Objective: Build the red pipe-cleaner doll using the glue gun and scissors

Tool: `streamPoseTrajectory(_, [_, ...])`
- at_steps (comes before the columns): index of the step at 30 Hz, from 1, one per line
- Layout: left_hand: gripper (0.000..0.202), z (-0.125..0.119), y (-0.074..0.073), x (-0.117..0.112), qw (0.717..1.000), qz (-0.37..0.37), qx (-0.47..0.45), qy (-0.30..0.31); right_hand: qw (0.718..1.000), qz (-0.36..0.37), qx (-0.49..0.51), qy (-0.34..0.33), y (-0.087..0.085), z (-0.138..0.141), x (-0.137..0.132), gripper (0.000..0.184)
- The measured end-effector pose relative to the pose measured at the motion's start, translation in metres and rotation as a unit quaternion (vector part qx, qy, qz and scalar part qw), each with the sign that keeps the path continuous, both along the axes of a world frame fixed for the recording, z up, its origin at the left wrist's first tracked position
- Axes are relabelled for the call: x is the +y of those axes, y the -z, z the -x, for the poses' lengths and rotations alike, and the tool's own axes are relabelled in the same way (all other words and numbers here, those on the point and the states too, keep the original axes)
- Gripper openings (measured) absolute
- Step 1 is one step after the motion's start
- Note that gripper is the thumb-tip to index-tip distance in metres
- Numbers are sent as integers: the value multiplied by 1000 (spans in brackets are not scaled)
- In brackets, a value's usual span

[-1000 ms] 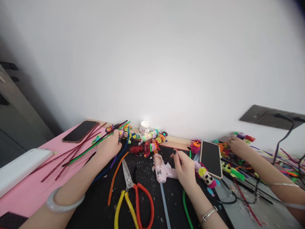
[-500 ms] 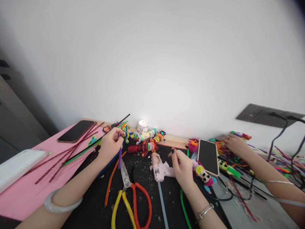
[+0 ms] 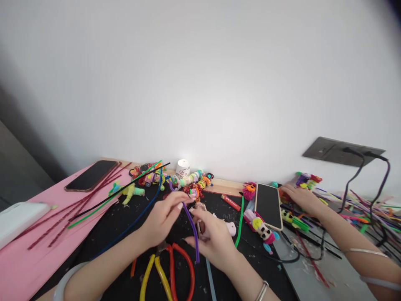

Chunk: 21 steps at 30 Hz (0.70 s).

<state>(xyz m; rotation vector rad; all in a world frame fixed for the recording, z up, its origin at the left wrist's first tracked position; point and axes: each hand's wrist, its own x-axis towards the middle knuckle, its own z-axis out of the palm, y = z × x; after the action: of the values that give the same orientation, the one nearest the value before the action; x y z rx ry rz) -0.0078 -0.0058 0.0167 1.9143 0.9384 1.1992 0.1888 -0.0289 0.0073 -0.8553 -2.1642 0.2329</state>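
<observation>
My left hand pinches a purple pipe cleaner, which hangs in a curve from the fingertips between my two hands. Close by on the right, my right hand has its thumb and forefinger apart, beside the pipe cleaner. Behind that hand lies a pale pink glue gun, mostly covered, its glue stick pointing toward me. Scissors with one red loop and one yellow loop lie below, their blades largely hidden by my left hand. A slim red stick with printed marks rests on the black mat.
Pipe-cleaner figures and a white paper cup line the wall. Phones lie left and right. Dark red pipe cleaners cross the pink sheet. Another person's hand works at right, near plugged-in black cables.
Both hands have come together over the glue gun, bringing the purple pipe cleaner to the middle. My right hand's fingers have parted, and the red stick now shows. The view has shifted slightly.
</observation>
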Motion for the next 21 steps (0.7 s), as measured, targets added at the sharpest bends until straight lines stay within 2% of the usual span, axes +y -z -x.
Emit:
streamPoseTrajectory(2, [29, -4, 0, -8, 997, -35, 60, 39, 999, -25, 13, -30, -2, 4, -2, 30])
streamPoseTrajectory(4, [32, -5, 1, -11, 994, -55, 83, 45, 998, -45, 28, -39, -3, 6, -3, 21])
streamPoseTrajectory(7, [28, -5, 4, -6, 998, -39, 38, -33, 998, -55, 29, -32, -4, 6, -4, 26])
streamPoseTrajectory(10, [22, -3, 5, 5, 990, 25, -69, -122, 998, -49, 15, -37, -3, 6, -5, 25])
streamPoseTrajectory(13, [24, 0, 2, 16, 972, 71, -160, -159, 998, -50, 18, -42, -2, 7, -5, 17])
streamPoseTrajectory(17, [32, 1, 0, 22, 961, 105, -207, -152, 998, -36, 50, -24, -2, 5, -5, 17])
streamPoseTrajectory(21, [35, -5, 2, 14, 963, 138, -209, -100, 997, -31, 68, -3, 0, 4, -4, 25])
